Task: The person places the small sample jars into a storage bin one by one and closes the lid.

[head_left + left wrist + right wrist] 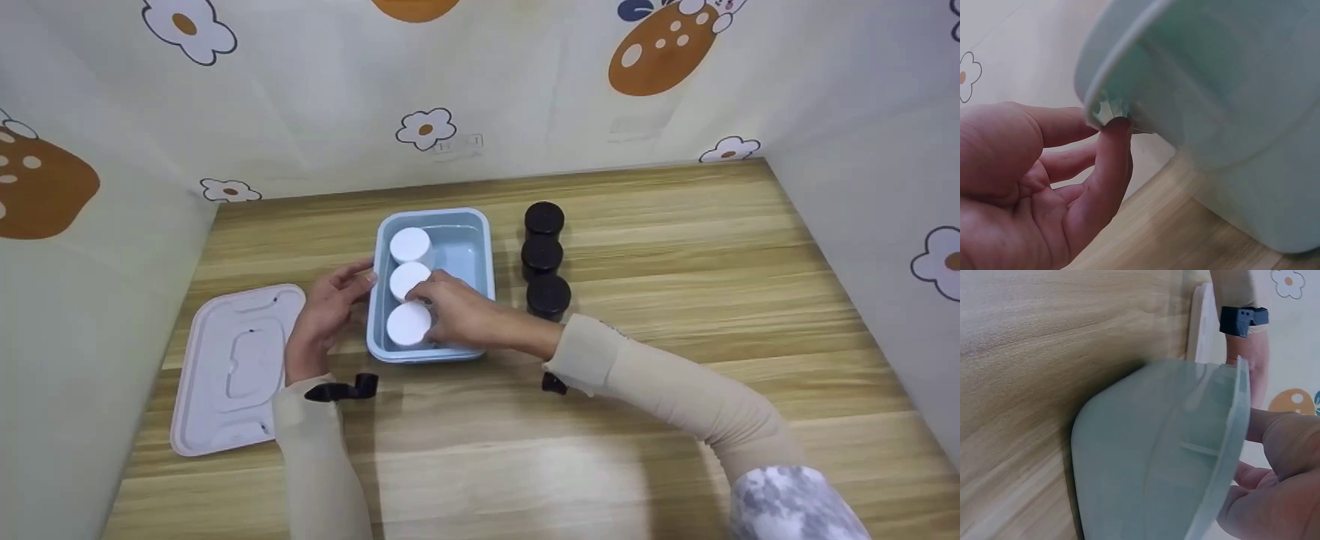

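Observation:
A light blue plastic tub [491, 262] stands on the table with three white-lidded jars in a row along its left side. My left hand [322, 315] pinches the tub's left rim between thumb and fingers, as the left wrist view [1044, 185] confirms. Over the tub's near end, my right hand [461, 311] reaches in with thumb and fingers round the nearest white jar [409, 324]. Behind it are the middle white jar [409, 280] and the far white jar [410, 245]. In the right wrist view the tub wall hides the right fingertips.
Three black-lidded jars [542, 255] form a row right of the tub, beside the right forearm. A pale lid [240, 360] lies flat at the left, partly under the left forearm. Patterned sheets [517, 97] enclose the wooden table [675, 247] at the back and sides.

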The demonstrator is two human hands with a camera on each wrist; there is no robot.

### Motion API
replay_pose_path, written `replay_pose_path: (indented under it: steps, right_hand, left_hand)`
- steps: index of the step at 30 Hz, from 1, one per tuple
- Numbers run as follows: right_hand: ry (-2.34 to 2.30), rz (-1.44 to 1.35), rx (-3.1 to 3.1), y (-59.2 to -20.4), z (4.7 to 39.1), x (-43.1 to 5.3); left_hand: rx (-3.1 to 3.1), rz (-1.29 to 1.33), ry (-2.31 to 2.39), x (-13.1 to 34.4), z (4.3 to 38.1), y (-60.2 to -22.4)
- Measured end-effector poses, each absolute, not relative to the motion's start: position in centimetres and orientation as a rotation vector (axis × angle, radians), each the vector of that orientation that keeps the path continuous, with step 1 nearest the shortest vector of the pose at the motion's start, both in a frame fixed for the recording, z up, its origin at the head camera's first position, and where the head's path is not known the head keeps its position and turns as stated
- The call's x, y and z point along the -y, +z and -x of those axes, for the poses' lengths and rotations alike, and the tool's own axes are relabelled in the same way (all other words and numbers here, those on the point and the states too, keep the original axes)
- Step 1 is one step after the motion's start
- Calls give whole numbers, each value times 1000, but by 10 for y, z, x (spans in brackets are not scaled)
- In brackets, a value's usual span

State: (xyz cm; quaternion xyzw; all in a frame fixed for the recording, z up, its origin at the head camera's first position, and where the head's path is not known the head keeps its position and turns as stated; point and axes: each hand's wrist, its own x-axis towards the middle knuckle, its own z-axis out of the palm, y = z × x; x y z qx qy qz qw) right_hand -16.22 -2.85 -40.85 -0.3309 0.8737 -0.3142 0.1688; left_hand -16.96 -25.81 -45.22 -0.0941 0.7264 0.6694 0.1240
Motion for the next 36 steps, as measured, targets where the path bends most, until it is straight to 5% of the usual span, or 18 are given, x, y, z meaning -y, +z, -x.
replay_pose_path:
  steps: [19, 36]
  right_hand:
    - [-1385, 932, -2140, -384, 163, -36]
    - [-1736, 961, -1997, -390, 197, -79]
  left_hand:
    - [-2102, 240, 1969, 258, 170, -455]
    - [-2080, 244, 1997, 258, 168, -454]
